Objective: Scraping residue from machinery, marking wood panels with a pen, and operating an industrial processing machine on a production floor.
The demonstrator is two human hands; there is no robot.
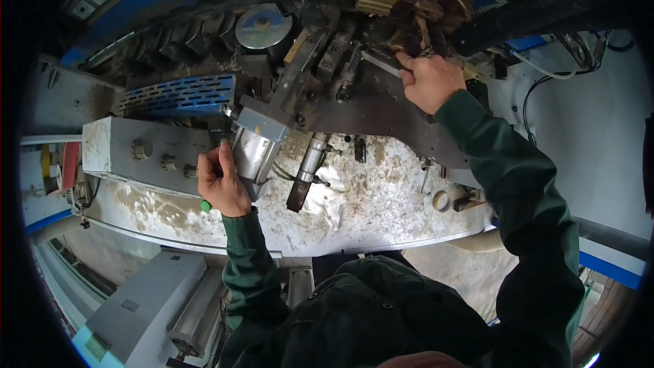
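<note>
My left hand [223, 184] is at the right end of a grey control box [129, 146], beside its last knob [191, 171]. Its fingers are curled and the thumb points up; what they close on, if anything, is hidden. A small green button [206, 206] shows just under that hand. Farther off to the right, my right hand [434, 82] grips the near end of a flat grey metal bar [381, 63]. The bar lies low over a dark machine plate [361, 112], its other end pointing left toward small metal fittings [345, 85].
A silver air cylinder [255, 150] stands right of my left hand, with a slimmer cylinder [311, 161] beyond it. A round metal disc [264, 27] and a blue slotted guard [180, 95] lie at the back left. A thick black tube [531, 13] slants in at the far right.
</note>
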